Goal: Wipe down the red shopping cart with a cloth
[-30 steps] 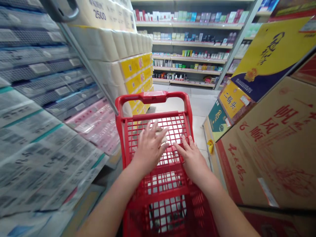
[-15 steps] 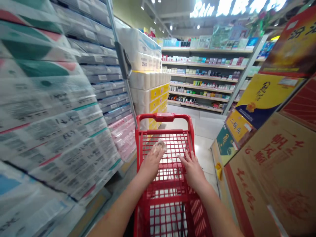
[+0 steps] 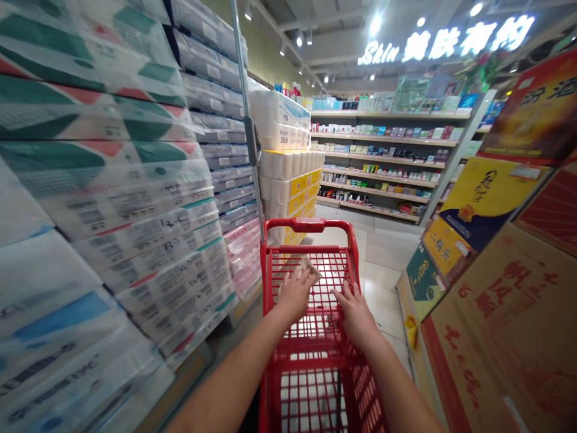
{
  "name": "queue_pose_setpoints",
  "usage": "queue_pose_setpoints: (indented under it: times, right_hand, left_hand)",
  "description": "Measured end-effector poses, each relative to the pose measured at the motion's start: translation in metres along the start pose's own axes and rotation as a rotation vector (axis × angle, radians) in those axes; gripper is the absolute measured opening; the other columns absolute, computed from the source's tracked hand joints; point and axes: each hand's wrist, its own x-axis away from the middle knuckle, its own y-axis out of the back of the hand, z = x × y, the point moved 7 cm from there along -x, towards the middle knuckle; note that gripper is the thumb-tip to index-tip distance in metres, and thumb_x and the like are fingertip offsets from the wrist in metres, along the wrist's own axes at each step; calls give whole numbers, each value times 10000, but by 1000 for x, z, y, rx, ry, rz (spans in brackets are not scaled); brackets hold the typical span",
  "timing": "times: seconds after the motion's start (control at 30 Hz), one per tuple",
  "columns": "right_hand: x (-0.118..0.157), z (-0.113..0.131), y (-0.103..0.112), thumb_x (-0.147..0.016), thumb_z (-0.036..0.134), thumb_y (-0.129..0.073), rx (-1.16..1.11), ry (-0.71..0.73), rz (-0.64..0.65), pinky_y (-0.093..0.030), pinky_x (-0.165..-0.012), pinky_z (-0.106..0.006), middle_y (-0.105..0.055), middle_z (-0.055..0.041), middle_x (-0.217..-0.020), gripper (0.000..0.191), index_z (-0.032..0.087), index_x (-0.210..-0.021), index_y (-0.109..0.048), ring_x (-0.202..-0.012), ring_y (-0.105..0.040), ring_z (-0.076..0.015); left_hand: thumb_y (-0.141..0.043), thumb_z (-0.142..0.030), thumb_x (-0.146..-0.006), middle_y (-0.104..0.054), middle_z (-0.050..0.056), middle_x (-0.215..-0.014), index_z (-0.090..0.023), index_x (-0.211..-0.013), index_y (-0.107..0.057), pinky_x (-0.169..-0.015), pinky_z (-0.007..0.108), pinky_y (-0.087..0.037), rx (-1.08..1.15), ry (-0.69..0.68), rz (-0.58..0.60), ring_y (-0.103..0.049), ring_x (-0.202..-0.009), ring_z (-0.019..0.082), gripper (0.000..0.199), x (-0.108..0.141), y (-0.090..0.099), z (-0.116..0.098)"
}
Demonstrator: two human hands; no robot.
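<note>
A red plastic shopping cart (image 3: 311, 364) stands in front of me, its handle (image 3: 309, 225) at the far end. My left hand (image 3: 295, 291) is over the upper grid panel (image 3: 327, 258), closed on a crumpled, pale cloth (image 3: 310, 267) that lies against the grid. The cloth's edges show past the fingertips. On the right side of the same panel rests my right hand (image 3: 356, 310), fingers spread, with nothing in it. Its fingertips are at the cart's right rim.
Wrapped paper packs (image 3: 148, 222) are stacked high at left, beside a metal pole (image 3: 247, 114). Toilet-roll packs (image 3: 288, 174) stand beyond. Cartons (image 3: 509, 325) and boxed bottles (image 3: 489, 192) line the right side. Shelves (image 3: 383, 144) of small goods cross the back. Pale floor tiles (image 3: 381, 282) show beside the cart.
The view has shifted, so the cart and shelves appear lower and slightly right. My left hand has moved the cloth a little across the grid; my right hand stays on the right side.
</note>
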Motion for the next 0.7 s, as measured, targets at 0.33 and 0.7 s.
queue_pose_setpoints:
  times: [0.33,0.7]
  right_hand:
    - [4,2,-2,-631,-30,-585,36,19,-37,-162,-1151,-496,-178,-107,-1593,926,289,-1471,-362,-1460,-55,-361]
    - [3,-2,-3,-633,-73,-503,80,5,-43,-187,-1139,-486,-209,-81,-1589,936,310,-1474,-351,-1461,-91,-344]
  left_hand:
    - [-436,55,-763,-388,31,-1516,-319,-1417,-415,-1152,514,-279,40,-66,-16,-225,-1449,229,754,9,-10,-10]
    - [-442,-162,-926,-545,32,-1365,-273,-1243,-602,-1088,397,-380,182,-223,-72,-458,-1289,212,372,12,-5,-18]
